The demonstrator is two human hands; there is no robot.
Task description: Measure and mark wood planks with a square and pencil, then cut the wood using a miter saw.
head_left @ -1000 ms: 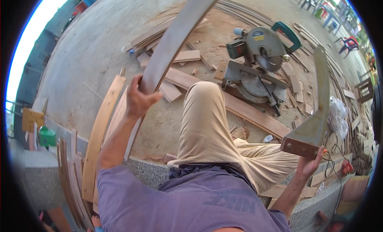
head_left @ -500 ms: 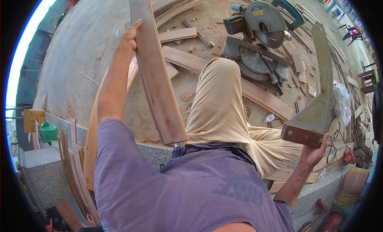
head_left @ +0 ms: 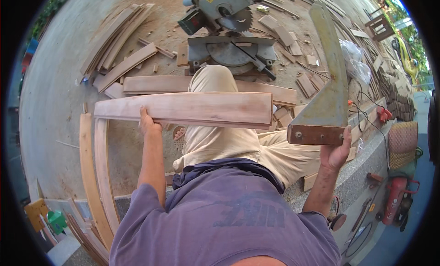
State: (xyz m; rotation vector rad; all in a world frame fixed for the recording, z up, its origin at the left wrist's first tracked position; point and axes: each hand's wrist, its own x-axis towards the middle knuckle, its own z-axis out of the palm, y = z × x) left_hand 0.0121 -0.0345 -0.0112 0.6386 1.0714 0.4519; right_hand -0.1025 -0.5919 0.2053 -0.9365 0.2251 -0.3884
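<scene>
My left hand (head_left: 149, 121) grips a wooden plank (head_left: 197, 106) by its lower edge, left of the middle. The plank lies crosswise above my raised knee, its right end near the square. In my right hand (head_left: 337, 152) is a large metal try square (head_left: 327, 83), held at the end of its brown wooden stock (head_left: 316, 135). Its long grey blade points away from me. A small gap separates the plank's right end from the stock. Beyond my knee stands a mitre saw (head_left: 229, 37) with its toothed blade raised.
A second plank (head_left: 156, 84) lies on the floor before the saw. Stacked boards (head_left: 114, 37) are at the far left, and two long boards (head_left: 91, 174) lean at near left. Offcuts (head_left: 279, 30), a clear plastic bag (head_left: 355, 60) and a red machine (head_left: 395, 199) are to the right.
The plank has swung from pointing away from me to lying crosswise, its end now close to the square. My view has turned rightward, so the saw appears farther left.
</scene>
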